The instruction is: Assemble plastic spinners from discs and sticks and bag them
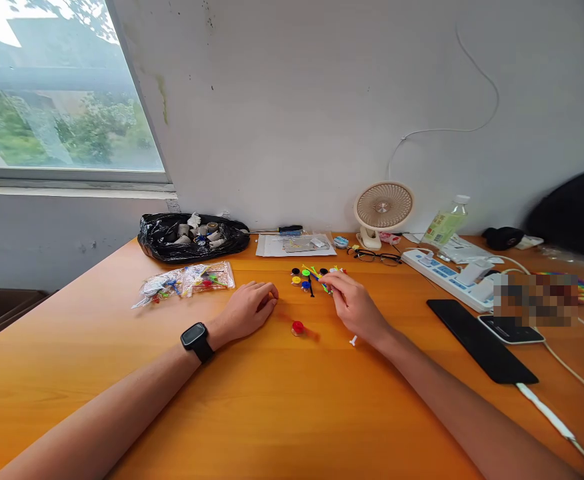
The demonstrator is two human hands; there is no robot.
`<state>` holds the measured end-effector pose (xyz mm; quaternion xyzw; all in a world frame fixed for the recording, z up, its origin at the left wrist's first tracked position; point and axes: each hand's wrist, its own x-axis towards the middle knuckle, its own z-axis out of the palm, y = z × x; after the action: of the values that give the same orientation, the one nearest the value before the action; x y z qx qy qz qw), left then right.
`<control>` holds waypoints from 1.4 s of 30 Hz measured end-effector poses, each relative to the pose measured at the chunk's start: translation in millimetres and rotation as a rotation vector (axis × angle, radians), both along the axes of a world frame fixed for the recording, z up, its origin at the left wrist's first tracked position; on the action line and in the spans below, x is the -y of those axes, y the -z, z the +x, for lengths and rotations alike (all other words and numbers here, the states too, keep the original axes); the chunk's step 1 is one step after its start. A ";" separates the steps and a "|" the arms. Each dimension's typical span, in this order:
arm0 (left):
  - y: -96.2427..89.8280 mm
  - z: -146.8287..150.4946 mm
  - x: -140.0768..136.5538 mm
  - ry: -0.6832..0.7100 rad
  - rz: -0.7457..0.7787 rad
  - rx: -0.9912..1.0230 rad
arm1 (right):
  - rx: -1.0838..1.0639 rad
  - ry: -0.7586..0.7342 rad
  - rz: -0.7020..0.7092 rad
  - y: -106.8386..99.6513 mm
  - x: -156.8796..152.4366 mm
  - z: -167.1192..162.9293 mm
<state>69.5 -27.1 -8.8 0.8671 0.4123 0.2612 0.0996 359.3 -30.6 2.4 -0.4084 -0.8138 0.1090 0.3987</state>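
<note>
My left hand (252,308) rests on the table, its fingers loosely curled with nothing visible in them. My right hand (356,305) has its fingertips pinched together at a pile of small plastic parts; what they grip, if anything, is hidden. Around those fingertips are yellow and blue plastic sticks (314,273), a yellow disc piece (297,280), a green one (306,273) and a blue one (305,285). Between my hands stands a small red round piece (297,328) with a blurred streak across it. A white T-ended stick (353,341) lies under my right wrist.
Clear bags of coloured parts (207,278) lie left, before a black plastic bag (192,240). Papers (267,247), a small fan (383,208) and glasses (382,257) line the back. Right are a power strip (442,279), bottle (447,223), black phone-like slab (477,340) and cables.
</note>
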 end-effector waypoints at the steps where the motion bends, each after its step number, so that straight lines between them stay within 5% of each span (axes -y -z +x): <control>1: 0.4 -0.1 -0.3 0.001 -0.002 0.001 | -0.003 -0.005 -0.003 0.8 -0.1 -0.6; 29: -1.2 0.0 0.5 0.002 -0.012 -0.004 | 0.053 -0.055 0.029 7.7 -1.5 -3.3; 42: 5.5 -0.7 -0.1 -0.096 -0.033 0.049 | 0.003 -0.142 -0.130 3.5 4.1 -4.9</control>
<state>68.8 -27.1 -14.3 0.8378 0.4553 0.2800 0.1112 354.3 -34.7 -1.1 -0.3752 -0.8324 0.1890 0.3614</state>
